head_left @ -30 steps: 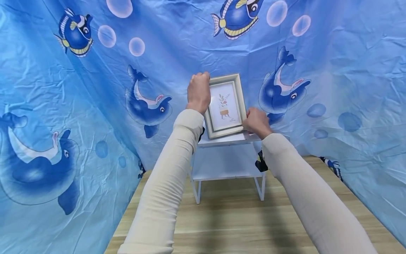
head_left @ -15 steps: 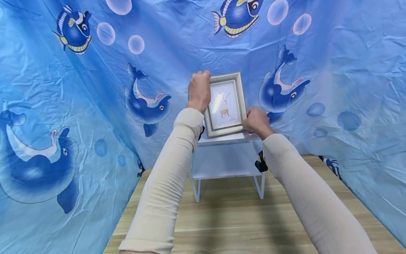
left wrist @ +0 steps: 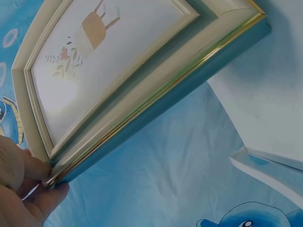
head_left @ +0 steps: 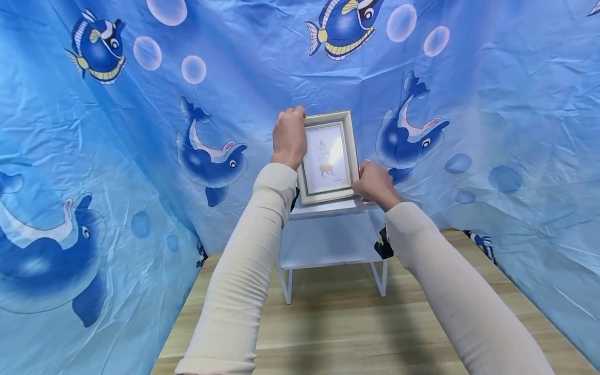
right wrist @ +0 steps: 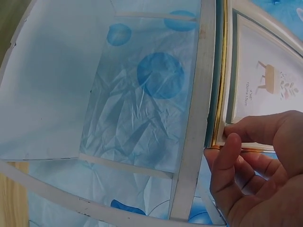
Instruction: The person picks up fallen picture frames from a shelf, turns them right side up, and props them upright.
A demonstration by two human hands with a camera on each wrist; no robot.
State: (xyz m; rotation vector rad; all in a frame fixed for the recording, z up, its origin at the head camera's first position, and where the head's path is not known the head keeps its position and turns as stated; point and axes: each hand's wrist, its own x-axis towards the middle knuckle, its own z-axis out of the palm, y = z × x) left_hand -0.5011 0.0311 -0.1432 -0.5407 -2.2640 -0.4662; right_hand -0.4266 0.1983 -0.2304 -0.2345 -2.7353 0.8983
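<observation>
Picture frame [head_left: 328,156] stands upright on the little white shelf [head_left: 328,209], steadied at opposite corners: left hand [head_left: 289,136] fingers curl over the top corner, right hand [head_left: 375,182] pinches the bottom corner (dolphin sheet [head_left: 211,151] right behind)

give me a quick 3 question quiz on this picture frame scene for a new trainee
1. True or false: the picture frame stands on the top of the white shelf.
2. Which corner of the frame does the left hand grip? A) top left B) bottom left C) top right
3. Fill in: the right hand pinches the frame's bottom ____ corner.

Key: 1 true; 2 A; 3 right
</observation>
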